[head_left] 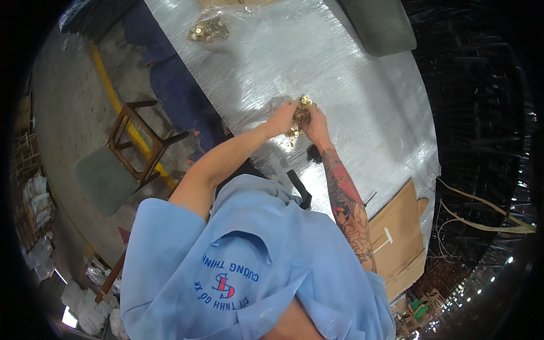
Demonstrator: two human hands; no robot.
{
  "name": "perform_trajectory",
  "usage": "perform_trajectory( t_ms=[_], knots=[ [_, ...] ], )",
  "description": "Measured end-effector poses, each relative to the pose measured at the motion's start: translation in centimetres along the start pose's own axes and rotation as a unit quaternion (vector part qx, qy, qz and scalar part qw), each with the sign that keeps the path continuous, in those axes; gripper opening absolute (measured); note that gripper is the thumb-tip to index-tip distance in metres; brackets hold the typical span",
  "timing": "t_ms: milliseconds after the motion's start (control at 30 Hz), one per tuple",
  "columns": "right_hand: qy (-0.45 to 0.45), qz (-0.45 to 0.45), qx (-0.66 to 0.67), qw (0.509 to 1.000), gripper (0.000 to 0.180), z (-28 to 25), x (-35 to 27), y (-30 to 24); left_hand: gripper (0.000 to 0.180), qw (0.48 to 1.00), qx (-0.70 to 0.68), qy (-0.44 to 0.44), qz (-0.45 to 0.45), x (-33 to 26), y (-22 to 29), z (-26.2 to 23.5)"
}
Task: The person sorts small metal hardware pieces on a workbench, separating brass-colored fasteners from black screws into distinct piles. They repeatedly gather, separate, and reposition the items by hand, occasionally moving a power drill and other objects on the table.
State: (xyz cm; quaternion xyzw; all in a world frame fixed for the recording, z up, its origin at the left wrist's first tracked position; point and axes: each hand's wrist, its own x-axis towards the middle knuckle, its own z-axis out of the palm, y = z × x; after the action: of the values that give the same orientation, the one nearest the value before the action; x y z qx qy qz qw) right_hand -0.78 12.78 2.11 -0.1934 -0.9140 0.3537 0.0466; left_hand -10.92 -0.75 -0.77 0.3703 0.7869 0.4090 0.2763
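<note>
Grip: my left hand [281, 120] and right hand [318, 127] are closed around metal pieces [301, 117] | Place: over the table [362, 102] | Care: I should keep palms near, against spilling.

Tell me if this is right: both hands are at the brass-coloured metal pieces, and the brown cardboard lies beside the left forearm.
The side is wrong: the head view shows the brown cardboard beside the right forearm. The left hand and right hand are at the brass-coloured metal pieces.
</note>
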Motion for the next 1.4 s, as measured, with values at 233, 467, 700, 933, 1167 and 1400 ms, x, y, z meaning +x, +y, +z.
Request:
perform_trajectory(
  t_ms=[233,467,700,933,1167,1400],
  knots=[
    [-0.014,0.082,0.056,0.995,0.044,0.0,-0.8,-0.2,0.043,0.998,-0.046,0.043,-0.024,-0.4,-0.8,0.2],
    [-0.013,0.157,0.15,0.976,0.043,-0.5,-1.4,1.0,0.045,0.978,-0.098,0.109,-0.149,-1.2,-1.7,-0.9],
    [0.002,0.27,0.041,0.962,0.086,-0.5,-3.5,2.3,0.074,0.989,0.046,0.03,-0.14,-4.3,-2.0,-1.5],
    [-0.058,0.304,-0.012,0.951,0.132,4.0,-6.2,-2.1,0.104,0.977,0.123,-0.103,-0.141,-4.1,1.1,-2.8],
    [0.085,0.254,0.023,0.963,0.12,4.2,-4.9,-0.6,0.116,0.984,0.145,-0.057,-0.091,-1.5,-0.1,-1.2],
    [0.015,0.214,0.031,0.976,0.096,2.3,-3.5,1.7,0.111,0.979,0.103,-0.14,-0.108,0.1,-0.9,-0.9]
  ],
)
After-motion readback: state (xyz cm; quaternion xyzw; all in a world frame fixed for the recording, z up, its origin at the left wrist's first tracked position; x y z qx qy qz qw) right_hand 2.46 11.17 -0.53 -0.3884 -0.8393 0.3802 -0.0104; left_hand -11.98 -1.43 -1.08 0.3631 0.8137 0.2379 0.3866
